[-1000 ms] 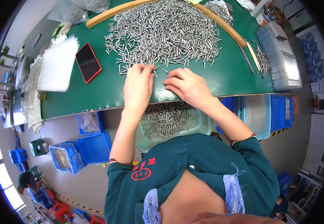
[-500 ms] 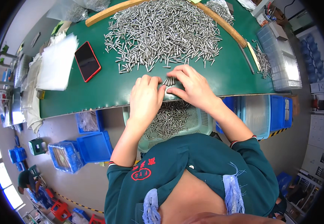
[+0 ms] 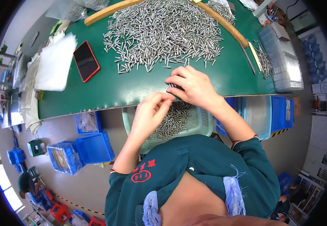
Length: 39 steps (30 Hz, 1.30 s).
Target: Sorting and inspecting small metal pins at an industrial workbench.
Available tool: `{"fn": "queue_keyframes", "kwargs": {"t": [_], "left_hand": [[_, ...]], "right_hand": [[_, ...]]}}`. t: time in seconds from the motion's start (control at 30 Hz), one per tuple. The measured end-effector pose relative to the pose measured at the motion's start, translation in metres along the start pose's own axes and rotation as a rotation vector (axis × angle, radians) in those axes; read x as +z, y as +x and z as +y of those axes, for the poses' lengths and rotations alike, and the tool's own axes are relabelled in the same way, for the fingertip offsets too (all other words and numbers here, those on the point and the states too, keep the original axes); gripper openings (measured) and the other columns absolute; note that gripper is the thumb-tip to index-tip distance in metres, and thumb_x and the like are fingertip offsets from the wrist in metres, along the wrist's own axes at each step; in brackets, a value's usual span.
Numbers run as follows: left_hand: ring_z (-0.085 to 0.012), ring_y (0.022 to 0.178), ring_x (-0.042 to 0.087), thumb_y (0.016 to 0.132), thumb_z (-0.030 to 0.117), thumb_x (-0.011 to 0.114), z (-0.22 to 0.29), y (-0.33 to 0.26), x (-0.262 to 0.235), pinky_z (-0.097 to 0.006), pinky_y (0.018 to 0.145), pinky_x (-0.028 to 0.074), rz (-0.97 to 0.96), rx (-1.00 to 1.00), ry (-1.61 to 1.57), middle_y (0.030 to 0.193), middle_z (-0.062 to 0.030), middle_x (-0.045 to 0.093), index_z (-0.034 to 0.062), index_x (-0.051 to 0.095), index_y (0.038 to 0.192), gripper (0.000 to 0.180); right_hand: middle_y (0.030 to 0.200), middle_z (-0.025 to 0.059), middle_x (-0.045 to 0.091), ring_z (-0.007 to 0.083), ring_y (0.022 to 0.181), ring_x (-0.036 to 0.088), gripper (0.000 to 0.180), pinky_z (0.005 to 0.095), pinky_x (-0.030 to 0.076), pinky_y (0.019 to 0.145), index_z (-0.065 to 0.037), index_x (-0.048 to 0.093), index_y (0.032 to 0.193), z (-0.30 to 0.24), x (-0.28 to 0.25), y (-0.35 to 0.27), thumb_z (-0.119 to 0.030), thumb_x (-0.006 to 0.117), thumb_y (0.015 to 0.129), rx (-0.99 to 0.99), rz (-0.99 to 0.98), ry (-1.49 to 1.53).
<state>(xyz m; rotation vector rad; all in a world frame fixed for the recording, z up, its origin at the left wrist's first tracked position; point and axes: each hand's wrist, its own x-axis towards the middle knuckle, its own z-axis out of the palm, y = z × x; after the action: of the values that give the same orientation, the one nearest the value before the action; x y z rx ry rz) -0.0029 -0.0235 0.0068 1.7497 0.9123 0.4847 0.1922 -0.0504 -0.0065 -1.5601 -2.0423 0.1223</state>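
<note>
A big heap of small silver metal pins [image 3: 163, 34] covers the far middle of the green table [image 3: 114, 88]. My right hand [image 3: 195, 87] rests at the table's near edge, its fingers curled over a few metal pins [image 3: 172, 85] that show between thumb and forefinger. My left hand [image 3: 149, 115] is just in front of the edge, thumb and fingertips pinched together beside the right thumb. Whatever lies in that pinch is hidden. Below both hands, a pale green perforated basket [image 3: 203, 122] holds many more pins [image 3: 173, 122].
Curved wooden strips [image 3: 227, 26] border the heap. A red-edged phone [image 3: 86, 61] and white sheets [image 3: 56, 66] lie left. Clear plastic cases [image 3: 282, 56] stand at right beside loose pins [image 3: 263, 62]. Blue bins [image 3: 95, 147] are on the floor; a person [image 3: 28, 182] is far lower left.
My left hand has drawn back from the tabletop toward me, over the basket, and its fingertips have come together. My right hand stays at the edge, now covering more of the pins.
</note>
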Motion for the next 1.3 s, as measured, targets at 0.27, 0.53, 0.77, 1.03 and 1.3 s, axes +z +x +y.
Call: {"fn": "queue_keyframes", "kwargs": {"t": [0.27, 0.53, 0.77, 1.03, 1.3], "left_hand": [[-0.0329, 0.114, 0.059, 0.102, 0.023, 0.043, -0.041, -0.002, 0.017, -0.042, 0.096, 0.051, -0.396, -0.455, -1.191, 0.123, -0.0247, 0.057, -0.0112, 0.046, 0.127, 0.043], [-0.0221, 0.093, 0.067, 0.099, 0.018, 0.049, -0.045, 0.004, 0.032, -0.037, 0.088, 0.056, -0.389, -0.485, -1.184, 0.105, -0.0138, 0.065, -0.005, 0.054, 0.118, 0.03], [-0.0171, 0.089, 0.068, 0.099, 0.017, 0.051, -0.029, -0.002, 0.026, -0.026, 0.077, 0.057, -0.328, -0.38, -0.781, 0.105, -0.0097, 0.066, -0.0035, 0.057, 0.118, 0.029], [-0.0119, 0.083, 0.067, 0.097, 0.016, 0.055, -0.012, -0.006, 0.01, -0.024, 0.073, 0.055, -0.265, -0.235, -0.491, 0.093, -0.0076, 0.069, -0.0009, 0.065, 0.11, 0.023], [-0.0106, 0.081, 0.067, 0.096, 0.016, 0.057, -0.012, -0.004, 0.005, -0.023, 0.07, 0.055, -0.352, -0.301, -0.583, 0.091, -0.0071, 0.07, -0.0018, 0.065, 0.106, 0.022]], "right_hand": [[0.095, -0.0014, 0.061, 0.0198, 0.085, 0.06, 0.021, 0.0323, 0.051, 0.071, -0.013, 0.068, 0.096, -0.011, -0.015, -0.014, -0.022, 0.072, 0.077, 0.015, -0.158, 0.073], [0.099, 0.0006, 0.062, 0.0218, 0.087, 0.061, 0.025, 0.0342, 0.052, 0.072, -0.012, 0.067, 0.1, -0.025, -0.025, -0.029, -0.02, 0.072, 0.077, 0.0, -0.231, 0.139], [0.103, 0.0049, 0.06, 0.0191, 0.089, 0.063, 0.028, 0.0309, 0.052, 0.078, -0.008, 0.066, 0.109, -0.026, -0.033, -0.031, -0.016, 0.071, 0.083, 0.217, -0.309, 0.44], [0.101, 0.0046, 0.061, 0.0174, 0.087, 0.062, 0.023, 0.0295, 0.05, 0.074, -0.008, 0.067, 0.108, -0.02, -0.029, -0.034, -0.017, 0.067, 0.087, 0.219, -0.242, 0.715], [0.1, 0.005, 0.06, 0.0161, 0.086, 0.061, 0.02, 0.0278, 0.05, 0.073, -0.006, 0.067, 0.105, -0.019, -0.027, -0.032, -0.015, 0.067, 0.087, 0.257, -0.258, 0.841]]}}
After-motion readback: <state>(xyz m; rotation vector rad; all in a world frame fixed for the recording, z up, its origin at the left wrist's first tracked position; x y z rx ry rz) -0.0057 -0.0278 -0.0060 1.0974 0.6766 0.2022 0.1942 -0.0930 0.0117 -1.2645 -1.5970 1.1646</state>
